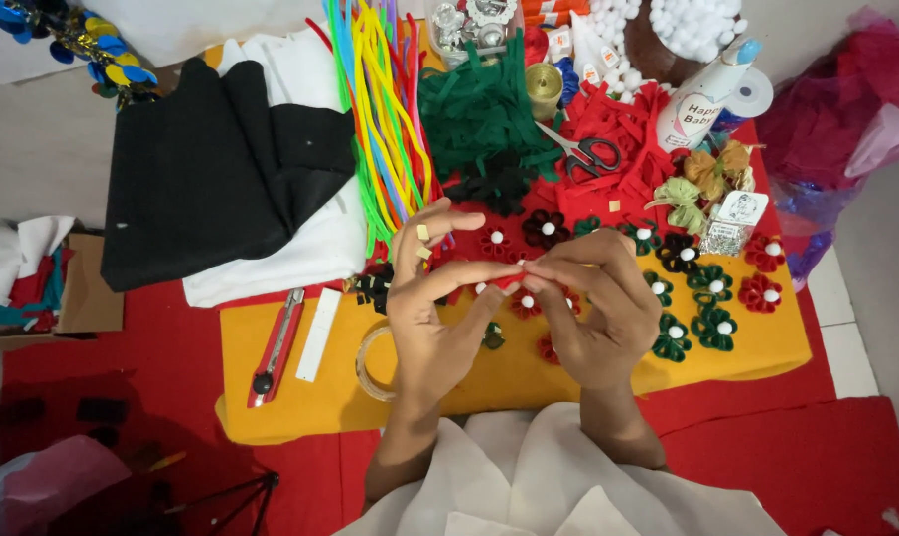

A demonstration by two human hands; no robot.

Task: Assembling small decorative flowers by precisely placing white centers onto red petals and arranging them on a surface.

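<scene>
You've got a small red felt piece (509, 282) pinched between both hands, left hand (434, 308) and right hand (593, 308) closed fingertip to fingertip, above the yellow felt sheet (767, 342). You look mid-assembly on a flower; next needs steady pressing.

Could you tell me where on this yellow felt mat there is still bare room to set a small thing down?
The yellow felt mat is bare along its near edge, below the green felt flowers, and at its near-left corner, between the red utility knife and the clear tape roll. The far half is crowded with coloured pipe cleaners, felt strips and black-handled scissors.
</scene>
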